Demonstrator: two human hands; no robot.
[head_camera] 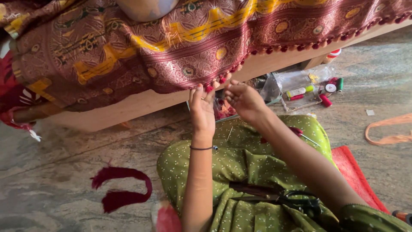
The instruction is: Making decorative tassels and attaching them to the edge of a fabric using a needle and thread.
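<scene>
Two hands are raised to the lower edge of a maroon and yellow patterned cloth [180, 47] that is draped over a wooden ledge [141, 103]. The fingers of the left hand [201, 109] are pinched around a small red tassel [209, 88] on that edge, thumb against forefinger. The right hand [243, 99] is held just beside it, at about three o'clock; its fingers are curled inward near the hem, but whether a thread or needle is gripped cannot be told. A row of red tassels [300, 46] is seen along the hem toward two o'clock.

A dark bangle [202, 148] is worn on the left wrist. Below the hands, a green dotted garment [240, 172] is spread over the lap, and black-handled scissors [292, 199] are laid on it at five o'clock. A bundle of maroon thread [122, 189] is seen on the stone floor [64, 150] at seven o'clock. At two o'clock, spools of thread [332, 88] and a clear plastic bag [292, 79] are scattered under the ledge. An orange strip [388, 129] is laid at three o'clock, and a red mat [356, 172] at four.
</scene>
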